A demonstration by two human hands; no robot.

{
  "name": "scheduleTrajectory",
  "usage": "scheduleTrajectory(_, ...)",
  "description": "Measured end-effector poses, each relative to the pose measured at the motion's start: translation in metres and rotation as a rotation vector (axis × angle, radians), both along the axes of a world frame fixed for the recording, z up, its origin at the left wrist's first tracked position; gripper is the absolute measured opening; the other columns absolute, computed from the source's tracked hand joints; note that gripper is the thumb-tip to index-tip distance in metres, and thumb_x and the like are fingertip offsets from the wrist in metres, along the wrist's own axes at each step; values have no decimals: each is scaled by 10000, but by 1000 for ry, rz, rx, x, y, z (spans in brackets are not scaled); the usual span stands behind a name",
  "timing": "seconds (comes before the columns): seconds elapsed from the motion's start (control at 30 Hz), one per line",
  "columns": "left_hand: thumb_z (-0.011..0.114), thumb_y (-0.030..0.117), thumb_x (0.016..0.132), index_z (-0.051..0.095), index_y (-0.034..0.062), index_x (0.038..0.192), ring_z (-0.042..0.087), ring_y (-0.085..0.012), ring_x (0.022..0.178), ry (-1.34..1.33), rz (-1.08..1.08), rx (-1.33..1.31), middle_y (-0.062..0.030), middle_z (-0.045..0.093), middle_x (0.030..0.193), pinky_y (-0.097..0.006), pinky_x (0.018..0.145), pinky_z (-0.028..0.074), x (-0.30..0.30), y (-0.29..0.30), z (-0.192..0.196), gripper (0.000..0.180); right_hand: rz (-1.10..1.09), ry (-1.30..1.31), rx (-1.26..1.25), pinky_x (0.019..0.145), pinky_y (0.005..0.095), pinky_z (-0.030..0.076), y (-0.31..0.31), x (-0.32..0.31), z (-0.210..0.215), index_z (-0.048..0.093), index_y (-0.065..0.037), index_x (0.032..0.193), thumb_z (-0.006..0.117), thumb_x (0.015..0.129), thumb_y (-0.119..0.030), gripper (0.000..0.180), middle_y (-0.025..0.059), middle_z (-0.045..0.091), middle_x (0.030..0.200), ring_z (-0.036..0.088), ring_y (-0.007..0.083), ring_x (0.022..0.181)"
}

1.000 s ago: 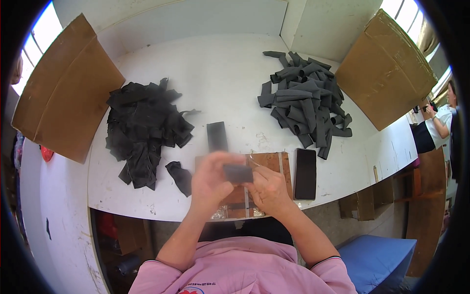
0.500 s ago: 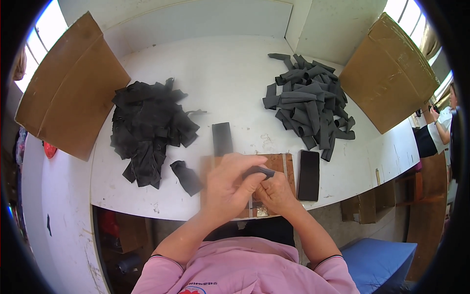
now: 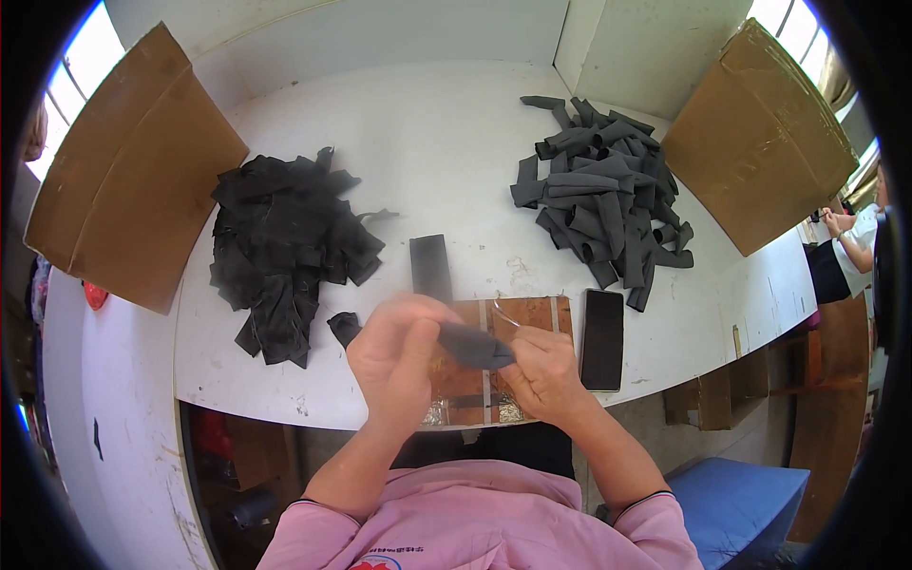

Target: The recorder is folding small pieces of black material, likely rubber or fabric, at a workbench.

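Between my hands stretches a dark grey fabric tube (image 3: 470, 348), above a brown board (image 3: 464, 410) at the table's front edge. My left hand (image 3: 397, 351) pinches its left end, thumb on top. My right hand (image 3: 543, 372) is closed at the other end, where the cloth looks gathered. A thin, shiny strip (image 3: 503, 315) sticks up from the right fingers; its kind is not clear. Beyond the left hand lies a flat dark grey fabric strip (image 3: 430, 264). A crumpled black fabric piece (image 3: 344, 328) lies left of that hand, partly covered by it.
At the left is a heap of black fabric pieces (image 3: 280, 252); at the right, a pile of grey fabric tubes (image 3: 608, 190). Cardboard boxes (image 3: 133, 171) (image 3: 760, 142) flank the table. A dark phone (image 3: 600, 340) lies right of the board. Another person (image 3: 850, 242) is at far right.
My left hand has moved left and down, drawing the fabric out from the right hand, so more of it shows. The thin, shiny strip by the right hand has come into sight.
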State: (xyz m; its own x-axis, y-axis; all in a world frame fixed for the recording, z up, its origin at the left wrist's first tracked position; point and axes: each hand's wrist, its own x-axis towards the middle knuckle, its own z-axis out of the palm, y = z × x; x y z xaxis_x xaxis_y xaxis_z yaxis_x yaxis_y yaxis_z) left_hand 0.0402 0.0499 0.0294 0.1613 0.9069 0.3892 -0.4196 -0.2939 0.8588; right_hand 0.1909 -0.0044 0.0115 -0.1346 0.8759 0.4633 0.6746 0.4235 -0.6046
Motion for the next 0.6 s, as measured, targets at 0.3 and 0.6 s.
scheduleTrajectory(0.3, 580, 168, 773, 542, -6, 966, 557, -224, 775, 766, 463, -46, -137, 575, 890, -321, 684, 443, 1, 69, -74, 262, -6, 369, -114, 438, 280, 344, 41, 20, 50, 547, -12, 674, 475, 836, -275, 317, 47, 468, 505, 466, 154, 456)
scheduleTrajectory(0.6, 632, 141, 696, 556, 4, 656, 561, -264, 707, 1240, 420, 49, -129, 550, 715, -360, 626, 439, 1, 108, -127, 162, -381, 506, -179, 456, 262, 366, -15, -3, -7, 547, 22, 705, 475, 823, -123, 201, 72, 502, 528, 476, 119, 470)
